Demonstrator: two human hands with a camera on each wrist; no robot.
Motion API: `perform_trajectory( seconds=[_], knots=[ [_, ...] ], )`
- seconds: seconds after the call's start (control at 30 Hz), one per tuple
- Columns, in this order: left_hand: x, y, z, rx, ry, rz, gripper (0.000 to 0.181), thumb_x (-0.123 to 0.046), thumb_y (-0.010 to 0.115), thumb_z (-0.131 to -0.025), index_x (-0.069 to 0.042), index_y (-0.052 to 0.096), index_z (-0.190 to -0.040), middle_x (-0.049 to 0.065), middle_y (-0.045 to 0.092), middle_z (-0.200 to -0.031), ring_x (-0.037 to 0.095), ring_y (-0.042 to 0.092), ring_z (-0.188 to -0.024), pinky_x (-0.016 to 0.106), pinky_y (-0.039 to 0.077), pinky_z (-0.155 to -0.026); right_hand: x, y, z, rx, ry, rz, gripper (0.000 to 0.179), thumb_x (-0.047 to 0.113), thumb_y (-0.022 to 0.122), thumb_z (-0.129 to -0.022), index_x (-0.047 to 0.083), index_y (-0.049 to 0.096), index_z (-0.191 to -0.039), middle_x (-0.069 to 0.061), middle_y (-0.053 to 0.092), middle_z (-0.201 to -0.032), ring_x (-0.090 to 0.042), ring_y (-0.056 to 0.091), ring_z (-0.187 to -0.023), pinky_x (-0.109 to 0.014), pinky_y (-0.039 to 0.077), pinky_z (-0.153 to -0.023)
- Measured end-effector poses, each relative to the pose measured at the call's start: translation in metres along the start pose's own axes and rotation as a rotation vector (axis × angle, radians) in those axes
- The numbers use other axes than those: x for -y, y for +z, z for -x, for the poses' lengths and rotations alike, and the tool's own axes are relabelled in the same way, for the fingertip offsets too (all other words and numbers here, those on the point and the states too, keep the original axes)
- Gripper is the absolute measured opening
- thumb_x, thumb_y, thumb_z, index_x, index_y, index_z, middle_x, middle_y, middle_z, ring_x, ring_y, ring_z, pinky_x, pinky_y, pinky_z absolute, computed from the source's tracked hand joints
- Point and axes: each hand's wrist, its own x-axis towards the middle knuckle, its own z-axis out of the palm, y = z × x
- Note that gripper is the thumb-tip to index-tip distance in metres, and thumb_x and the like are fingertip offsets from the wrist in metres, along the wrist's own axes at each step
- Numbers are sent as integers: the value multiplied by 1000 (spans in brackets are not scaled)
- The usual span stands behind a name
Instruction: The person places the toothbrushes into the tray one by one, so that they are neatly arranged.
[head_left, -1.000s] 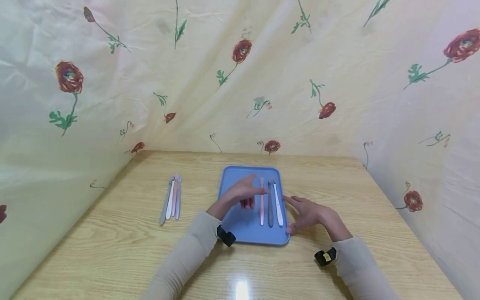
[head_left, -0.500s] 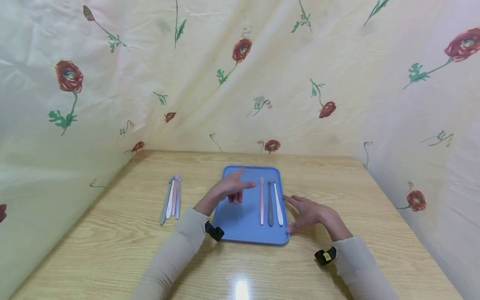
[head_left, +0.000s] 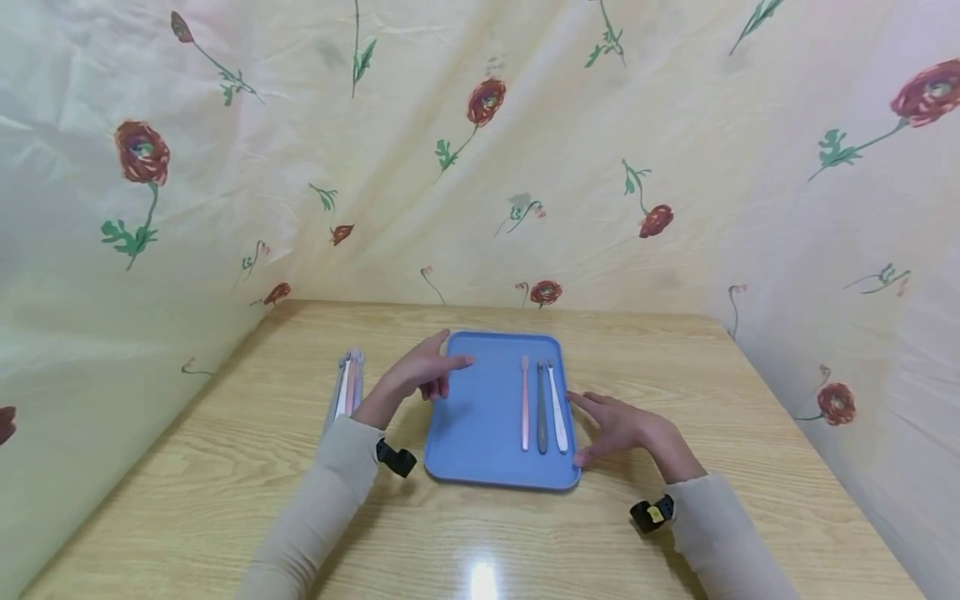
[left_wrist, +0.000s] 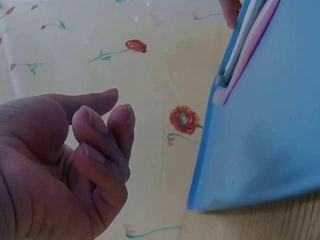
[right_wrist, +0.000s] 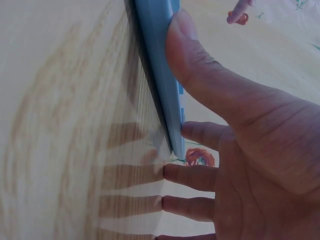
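Observation:
A blue tray [head_left: 480, 433] lies on the table with three toothbrushes side by side along its right part: a pink toothbrush [head_left: 525, 408], a dark grey toothbrush [head_left: 542, 412] and a white toothbrush [head_left: 558, 412]. My left hand [head_left: 420, 367] hovers at the tray's upper left edge, holding nothing; in the left wrist view its fingers [left_wrist: 102, 165] are loosely bent. On the other side, my right hand [head_left: 618, 425] touches the tray's right rim with thumb and index finger, its fingers nearly straight. The right wrist view shows the thumb [right_wrist: 187, 45] against the tray's side.
Several more toothbrushes [head_left: 347, 387] lie bunched on the wooden table [head_left: 525, 542] left of the tray, partly hidden behind my left forearm. A flowered cloth [head_left: 390, 150] hangs behind and around the table. Each wrist carries a small black camera [head_left: 396, 458].
My left hand has moved left, from beside the pink toothbrush across the tray to its left edge. The right hand, the tray and the toothbrushes stay in place.

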Motion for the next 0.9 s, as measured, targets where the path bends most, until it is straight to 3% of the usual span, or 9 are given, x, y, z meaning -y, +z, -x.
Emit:
perform_trajectory(
  seconds=[0.3,0.9],
  knots=[
    [15,-21,10,-19,-23,64,94,-42,63,-92,-17,0,-157,3,56,-49,12,47,-36,23,38,-36,-1,0,-1,0,-5,-3,111,53,81,-69,17,21,-155,-29,20,-157,-55,20,-142,-71,26,-109],
    [54,-67,32,-56,-50,95,94,-42,59,-94,-15,-5,-157,-1,55,-48,9,46,-38,22,39,-40,-2,1,-2,-3,-3,12,112,53,81,-68,17,21,-155,-29,21,-157,-55,20,-142,-71,26,-108]
  ],
)
